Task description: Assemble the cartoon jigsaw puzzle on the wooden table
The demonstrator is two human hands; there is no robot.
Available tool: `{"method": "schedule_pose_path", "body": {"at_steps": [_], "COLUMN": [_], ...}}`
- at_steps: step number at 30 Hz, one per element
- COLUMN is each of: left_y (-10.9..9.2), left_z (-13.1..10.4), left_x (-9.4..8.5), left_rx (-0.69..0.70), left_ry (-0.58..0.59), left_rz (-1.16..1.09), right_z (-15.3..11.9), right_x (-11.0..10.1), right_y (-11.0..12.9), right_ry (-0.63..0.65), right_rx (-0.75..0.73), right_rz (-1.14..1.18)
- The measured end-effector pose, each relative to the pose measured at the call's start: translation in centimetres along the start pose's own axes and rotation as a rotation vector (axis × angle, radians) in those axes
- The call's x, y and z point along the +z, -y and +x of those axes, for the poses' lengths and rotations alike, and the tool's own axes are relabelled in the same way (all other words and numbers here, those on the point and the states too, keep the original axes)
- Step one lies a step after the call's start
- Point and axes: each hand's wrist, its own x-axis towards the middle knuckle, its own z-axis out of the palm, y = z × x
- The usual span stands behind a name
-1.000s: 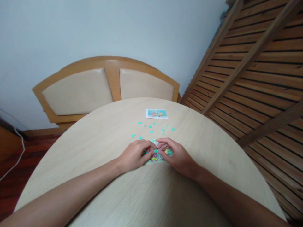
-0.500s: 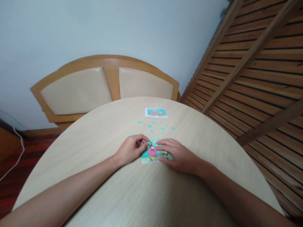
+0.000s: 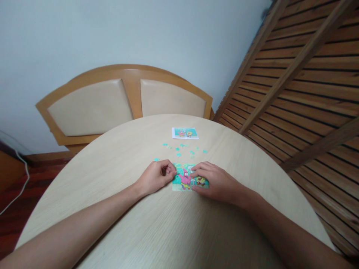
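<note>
A partly assembled jigsaw puzzle (image 3: 185,180) with a pink starfish and a yellow figure lies flat between my hands. My left hand (image 3: 158,176) is at its left edge, thumb and forefinger pinched together; whatever is between them is too small to make out. My right hand (image 3: 214,182) rests over the puzzle's right part, fingers spread on its surface and covering some of it. Beyond the hands, several loose turquoise pieces (image 3: 178,154) are scattered. One more piece (image 3: 156,159) lies just above my left hand.
The round wooden table (image 3: 117,160) carries a small picture card (image 3: 185,133) behind the loose pieces. A chair with cream panels (image 3: 95,106) stands at the far edge. Wooden slats (image 3: 280,86) rise on the right, and a white cable hangs at the left.
The puzzle has shifted a little to the right, along with my right hand. My left fingers have come off the puzzle's upper left part to its left edge, uncovering more of it.
</note>
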Motion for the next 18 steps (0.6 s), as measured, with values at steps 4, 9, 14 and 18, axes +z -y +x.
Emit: {"method": "schedule_pose_path", "body": {"at_steps": [4,9,14,18], "left_y": [0.00,0.40,0.50,0.14], "left_z": [-0.05,-0.05,-0.03,-0.09], "left_x": [-0.02,0.06,-0.02,-0.39], "left_rx": [-0.020,-0.006,0.060,0.131], "left_ry": [-0.001,-0.022,-0.047,-0.043], "left_rz": [0.012,0.054,0.142,0.339], "right_z": [-0.04,-0.06,-0.03,-0.08], "right_x": [0.03,0.12,0.16,0.11], "right_y": [-0.01,-0.14,-0.14,-0.10], "right_ry": [0.006,-0.001,-0.002,0.007], "right_rx": [-0.002,-0.013,-0.012,-0.003], "right_rz": [0.001,-0.004,-0.004,-0.013]}}
